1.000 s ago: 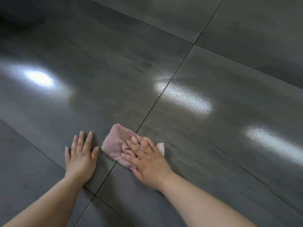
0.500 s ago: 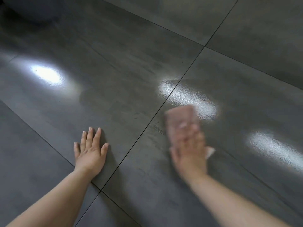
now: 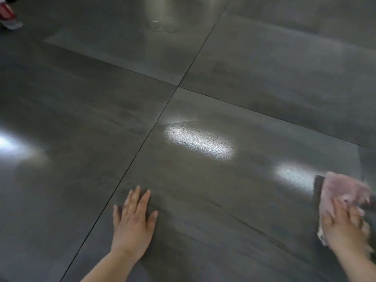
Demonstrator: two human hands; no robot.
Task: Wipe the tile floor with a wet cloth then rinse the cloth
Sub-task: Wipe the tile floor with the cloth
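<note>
A: Cloth [image 3: 341, 192] status? Sweep me left to right

B: Far left top corner: a shoe [image 3: 9, 19], red and white, someone else's, well clear. Grey tile floor [image 3: 244, 88] glossy, grout lines crossing mid-frame, lamp glare on the near right tile. Left hand [image 3: 133, 226] flat on that tile just right of the grout line, fingers spread a little, palm down, looks like a brace. Right hand [image 3: 345, 224] at the right edge, blurred, fingers spread and pressing down on the near part of the pink cloth; far end sticks out past the fingertips

A: How will it handle?

B: My read: soft, limp, light, a bit heavier if wet. Bunches under push, no stiffness. Wet tile probably slick, so it glides but can slip out from under the palm

A: Where to hold?

B: Flat palm over the middle for wiping; gather it into a fist for rinsing. Rinse not started; no basin or tap in view
</note>
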